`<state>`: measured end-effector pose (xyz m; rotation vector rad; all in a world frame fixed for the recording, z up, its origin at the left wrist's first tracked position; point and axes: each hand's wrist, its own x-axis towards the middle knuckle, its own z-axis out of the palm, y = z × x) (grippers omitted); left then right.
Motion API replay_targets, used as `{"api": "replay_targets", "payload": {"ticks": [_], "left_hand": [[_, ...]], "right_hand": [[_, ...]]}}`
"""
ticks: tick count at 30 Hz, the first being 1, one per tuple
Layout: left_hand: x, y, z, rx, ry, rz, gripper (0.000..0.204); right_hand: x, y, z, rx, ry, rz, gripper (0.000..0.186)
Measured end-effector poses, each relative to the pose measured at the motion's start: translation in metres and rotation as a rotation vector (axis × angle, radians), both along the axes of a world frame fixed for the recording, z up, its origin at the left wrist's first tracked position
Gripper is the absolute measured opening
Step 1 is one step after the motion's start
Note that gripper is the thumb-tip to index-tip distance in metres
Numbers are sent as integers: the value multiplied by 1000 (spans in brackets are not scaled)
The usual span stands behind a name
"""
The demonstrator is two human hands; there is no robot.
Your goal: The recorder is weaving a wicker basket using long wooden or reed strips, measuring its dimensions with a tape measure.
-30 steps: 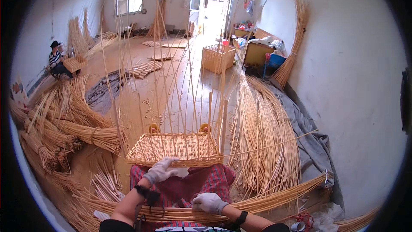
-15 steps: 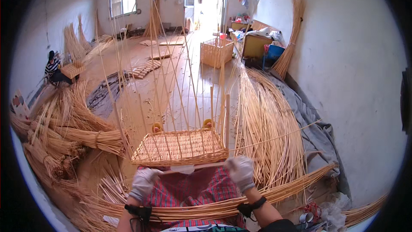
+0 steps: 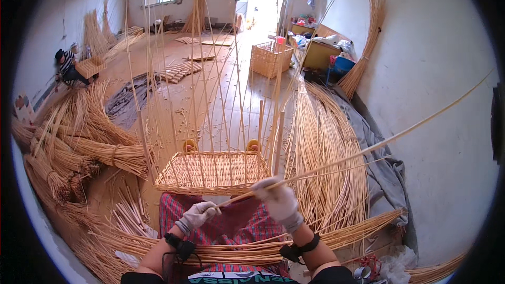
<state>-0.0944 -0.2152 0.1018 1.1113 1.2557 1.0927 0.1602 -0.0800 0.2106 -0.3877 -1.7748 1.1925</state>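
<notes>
A long willow rod (image 3: 379,144) slants from my lap up to the far right. My left hand (image 3: 198,216), in a pale work glove, is closed on its thick lower end. Further up the same rod, my gloved right hand (image 3: 278,202) is wrapped around it, slightly blurred. Just beyond my hands is a woven wicker basket base (image 3: 215,171) with a low rim, its tall stakes standing up from the edges. One thinner weaver sticks out to the right from the base's near corner. A checked red cloth (image 3: 176,213) covers my lap.
Loose rods (image 3: 331,163) lie in a broad heap at the right; tied bundles (image 3: 108,152) are piled at the left. A rod bundle (image 3: 226,253) crosses my lap. A finished square basket (image 3: 271,60) stands further off. Another person (image 3: 68,66) sits at the far left.
The long rod now runs through both hands and out to the right. My left hand has moved slightly right, my right hand slightly left. The view has shifted a little.
</notes>
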Motion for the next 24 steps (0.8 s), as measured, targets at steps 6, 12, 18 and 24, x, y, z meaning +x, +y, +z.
{"api": "replay_targets", "payload": {"ticks": [6,12,18,24], "left_hand": [[-22,26,-38,77,352,163,21],[-36,61,-70,344,847,610,27],[-35,55,-68,93,203,495,42],[-47,60,-78,-17,257,497,52]], "right_hand": [[26,35,-34,-351,12,-95,12],[63,62,-83,-550,286,-420,11],[65,70,-117,-649,172,-384,11],[62,71,-118,-630,155,-366,11]]}}
